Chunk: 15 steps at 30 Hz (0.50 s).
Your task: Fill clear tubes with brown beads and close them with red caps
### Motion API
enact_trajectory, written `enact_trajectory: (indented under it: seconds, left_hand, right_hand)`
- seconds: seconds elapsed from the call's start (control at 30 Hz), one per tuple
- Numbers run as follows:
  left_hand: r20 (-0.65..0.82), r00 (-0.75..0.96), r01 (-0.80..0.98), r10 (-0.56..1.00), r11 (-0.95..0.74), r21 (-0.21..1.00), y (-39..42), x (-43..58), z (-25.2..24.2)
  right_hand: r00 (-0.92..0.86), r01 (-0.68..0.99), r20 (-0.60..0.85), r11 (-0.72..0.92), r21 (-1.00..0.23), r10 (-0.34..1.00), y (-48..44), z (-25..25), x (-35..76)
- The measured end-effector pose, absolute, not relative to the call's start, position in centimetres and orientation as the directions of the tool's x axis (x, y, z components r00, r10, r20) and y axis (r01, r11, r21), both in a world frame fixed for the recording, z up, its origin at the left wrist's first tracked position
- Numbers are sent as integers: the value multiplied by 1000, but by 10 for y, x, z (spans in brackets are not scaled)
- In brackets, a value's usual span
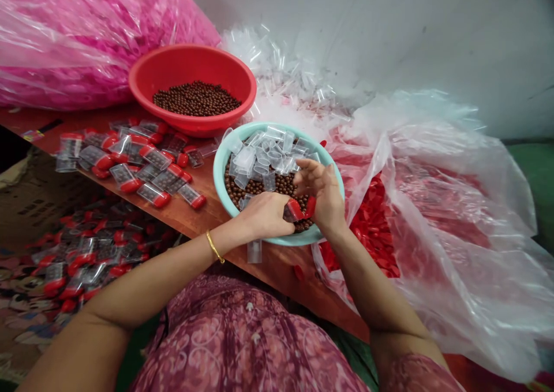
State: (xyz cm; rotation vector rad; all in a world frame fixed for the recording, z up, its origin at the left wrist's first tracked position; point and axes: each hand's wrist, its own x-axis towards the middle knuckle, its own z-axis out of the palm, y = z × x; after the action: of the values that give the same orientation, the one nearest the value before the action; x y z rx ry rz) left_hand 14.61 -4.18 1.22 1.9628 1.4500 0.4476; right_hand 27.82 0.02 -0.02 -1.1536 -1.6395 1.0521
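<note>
Over the near side of a light-blue basin (221,193), my left hand (268,216) is closed around a small clear plastic container with a red end (294,211). Close to it on the right is my right hand (325,198), its fingers loosely bent and apart. A red cap (310,207) shows at the lower edge of that hand; whether the hand grips it is unclear. Brown beads (283,185) fill the basin, and a heap of clear empty tubes (262,155) lies on top of them. One clear tube (254,252) rests on the table by the basin's near rim.
Left of the basin, several bead-filled containers with red caps (156,158) lie on the wooden table (212,221). Behind stands a red bowl (142,77) of beads. More filled containers (99,247) sit lower left. A plastic bag of red caps (374,230) spreads rightward; a pink bag (95,40) stands back left.
</note>
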Motion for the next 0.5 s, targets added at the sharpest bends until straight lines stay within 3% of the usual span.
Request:
enact_trajectory:
  seconds: [0.1,0.3,0.4,0.5]
  left_hand:
    - [-126,348,783,929,-214,584,-44,148,13]
    - [-172,336,824,926,-201,530,-45,149,10]
    - [-166,309,823,937,-176,540,-46,147,13]
    - [-66,312,768,948,-211,604,-48,148,13]
  right_hand:
    - [-388,274,38,155,-949,921,1,-4,267]
    - [-672,352,10,331,-876,741,1,2,265]
    - [-648,337,-69,204,-919,758,1,7,261]
    - [-542,275,-119,42,-961,832,-3,13,254]
